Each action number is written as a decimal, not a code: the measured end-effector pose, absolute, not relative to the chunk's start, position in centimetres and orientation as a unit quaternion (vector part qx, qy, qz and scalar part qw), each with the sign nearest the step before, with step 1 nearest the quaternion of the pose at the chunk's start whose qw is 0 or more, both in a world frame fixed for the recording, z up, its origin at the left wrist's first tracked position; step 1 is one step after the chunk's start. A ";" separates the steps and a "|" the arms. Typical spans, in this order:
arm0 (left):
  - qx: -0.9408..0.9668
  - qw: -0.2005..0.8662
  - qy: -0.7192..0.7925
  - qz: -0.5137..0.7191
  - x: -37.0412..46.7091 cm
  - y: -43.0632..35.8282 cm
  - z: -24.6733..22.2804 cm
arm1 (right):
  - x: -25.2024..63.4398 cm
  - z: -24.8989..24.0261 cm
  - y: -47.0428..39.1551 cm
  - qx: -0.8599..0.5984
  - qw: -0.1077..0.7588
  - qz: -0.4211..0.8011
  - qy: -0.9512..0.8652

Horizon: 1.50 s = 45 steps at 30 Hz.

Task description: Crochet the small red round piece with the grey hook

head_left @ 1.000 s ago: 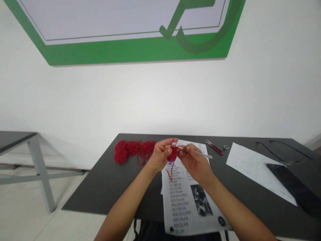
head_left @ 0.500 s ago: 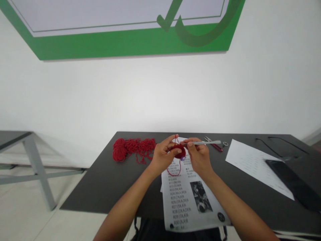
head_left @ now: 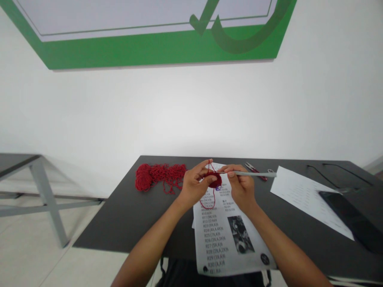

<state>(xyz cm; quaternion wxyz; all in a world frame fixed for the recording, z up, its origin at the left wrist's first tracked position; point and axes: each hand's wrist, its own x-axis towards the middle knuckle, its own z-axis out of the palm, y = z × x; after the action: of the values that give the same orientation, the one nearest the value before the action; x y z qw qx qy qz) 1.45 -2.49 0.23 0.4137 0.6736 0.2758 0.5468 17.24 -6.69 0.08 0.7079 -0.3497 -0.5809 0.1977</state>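
Observation:
A small round red crocheted piece [head_left: 214,180] is pinched between the thumb and fingers of my left hand [head_left: 194,184], with red yarn looped up over the raised index finger. My right hand [head_left: 241,186] grips a crochet hook with a grey handle [head_left: 257,174], its thin tip at the top edge of the red piece. A small purple marker [head_left: 218,188] hangs at the lower edge of the piece. Below it, a strand of red yarn curves over a printed pattern sheet [head_left: 214,239]. The hook's very tip is too small to make out.
A red yarn ball [head_left: 143,177] with loose tangled yarn [head_left: 167,174] lies at the back left of the dark table [head_left: 119,223]. To the right are red-handled snips [head_left: 256,171], a white paper [head_left: 308,199], a black phone [head_left: 350,219] and glasses [head_left: 339,188].
My right hand has shifted slightly right, and the hook's handle now reaches farther right with its end tilted lower. My left hand keeps its hold on the red piece.

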 end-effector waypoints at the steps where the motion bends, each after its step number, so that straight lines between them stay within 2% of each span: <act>1: 0.677 0.406 0.278 0.548 1.4 -2.5 0.3 | 17.2 0.1 -6.7 -0.348 0.709 0.197 -0.581; 17: 0.681 0.398 0.277 0.549 1.4 -2.9 0.3 | 16.4 0.2 -7.0 -0.358 0.738 0.194 -0.539; 23: 0.680 0.396 0.269 0.555 1.3 -2.9 0.5 | 16.6 0.1 -7.1 -0.353 0.732 0.203 -0.547; 37: 0.684 0.371 0.284 0.560 1.2 -2.9 0.6 | 17.2 -0.1 -7.4 -0.355 0.695 0.113 -0.615; 45: 0.708 0.322 0.287 0.559 1.2 -2.9 0.7 | 17.2 -0.5 -7.2 -0.317 0.692 0.115 -0.639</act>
<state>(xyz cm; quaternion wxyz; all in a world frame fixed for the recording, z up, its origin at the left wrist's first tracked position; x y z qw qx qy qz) 1.18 -2.95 0.72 0.3221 0.7082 0.2866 0.5591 17.18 -7.17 -0.48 0.6916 -0.3166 -0.6389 0.1148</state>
